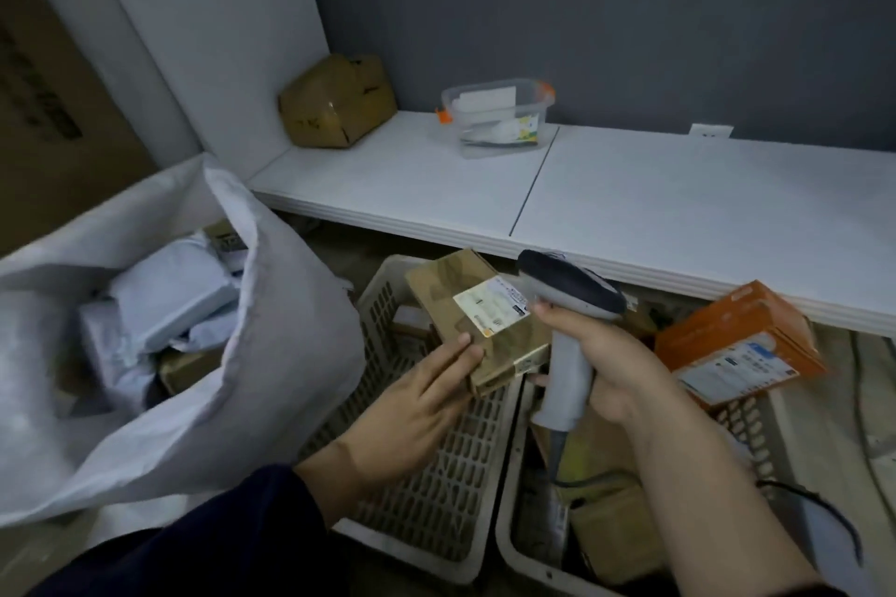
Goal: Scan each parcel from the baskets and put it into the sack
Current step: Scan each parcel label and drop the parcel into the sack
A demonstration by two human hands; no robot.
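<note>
My left hand point(417, 402) holds a small brown cardboard parcel point(465, 305) with a white label, above the left basket point(436, 490). Its fingers lie along the parcel's near edge, and the thumb is hidden underneath. My right hand point(601, 368) grips the handle of a grey barcode scanner point(569, 301), whose dark head sits just right of the parcel's label. The white sack point(252, 378) stands open at the left, with pale mailers and a brown box inside. An orange box point(742, 344) lies in the right basket point(514, 543), along with brown parcels.
A low white shelf point(630, 218) runs across behind the baskets. On it stand a taped brown box point(339, 99) and a clear plastic container point(499, 116). A large cardboard carton point(43, 112) stands at far left. A black cable point(819, 514) trails at lower right.
</note>
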